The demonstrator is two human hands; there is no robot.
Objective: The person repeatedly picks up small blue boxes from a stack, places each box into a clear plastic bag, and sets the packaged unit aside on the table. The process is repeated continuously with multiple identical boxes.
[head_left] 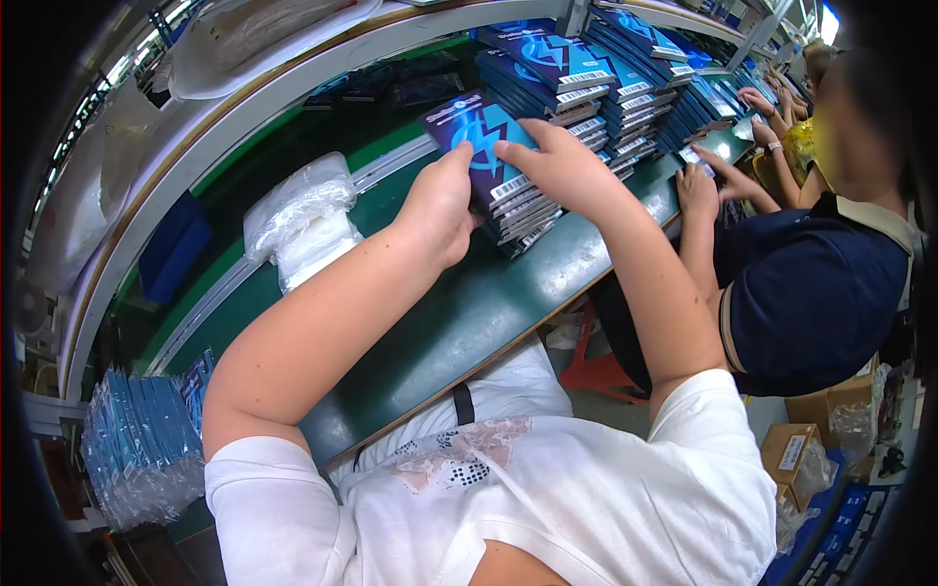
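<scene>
In front of me on the green table stands a stack of flat blue-and-purple boxes (486, 179) with a lightning-bolt design on the top one. My left hand (445, 205) grips the stack's left side, its thumb at the top box's edge and its other fingers mostly hidden. From the right, my right hand (567, 166) closes around the upper part of the same stack, thumb and forefinger on the top box. Just behind it rise taller piles of matching boxes (557, 73). A bundle of clear plastic bags (305, 210) lies left of my left hand.
Wrapped blue packs (147, 439) stand at the lower left. A metal rail (200, 308) runs along the green table (410, 361). To my right sits a co-worker in a dark blue shirt (821, 283), hands at the table. Cardboard boxes (789, 454) and a red stool (591, 361) are below.
</scene>
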